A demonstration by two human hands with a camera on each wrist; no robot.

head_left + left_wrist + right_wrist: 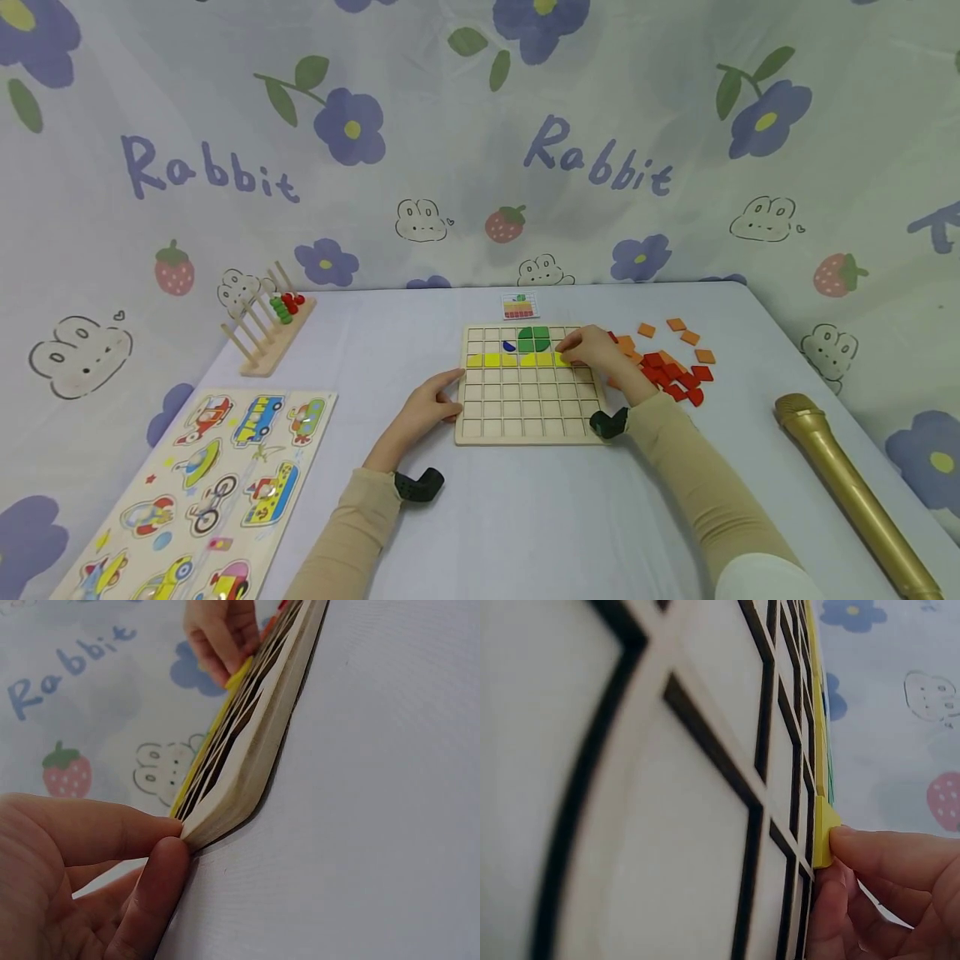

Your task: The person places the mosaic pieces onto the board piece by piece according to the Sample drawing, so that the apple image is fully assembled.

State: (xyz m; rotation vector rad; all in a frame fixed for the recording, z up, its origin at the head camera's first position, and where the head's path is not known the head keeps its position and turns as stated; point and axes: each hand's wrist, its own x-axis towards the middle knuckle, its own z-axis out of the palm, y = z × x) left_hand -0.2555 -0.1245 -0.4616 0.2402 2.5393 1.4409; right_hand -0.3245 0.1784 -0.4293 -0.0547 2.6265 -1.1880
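A wooden grid board lies on the table. One of its rows holds several yellow pieces; green pieces and a small blue piece sit above that row. My right hand pinches a yellow tile between thumb and fingers at the right end of the row, against the grid. At the board's left edge, my left hand touches the side with its forefinger and thumb, spread apart along it. The left wrist view shows these fingertips against the board's edge.
Loose red and orange tiles lie right of the board. A small pattern card is behind it. To the left are a peg rack with beads and a vehicle puzzle. A gold microphone lies at right.
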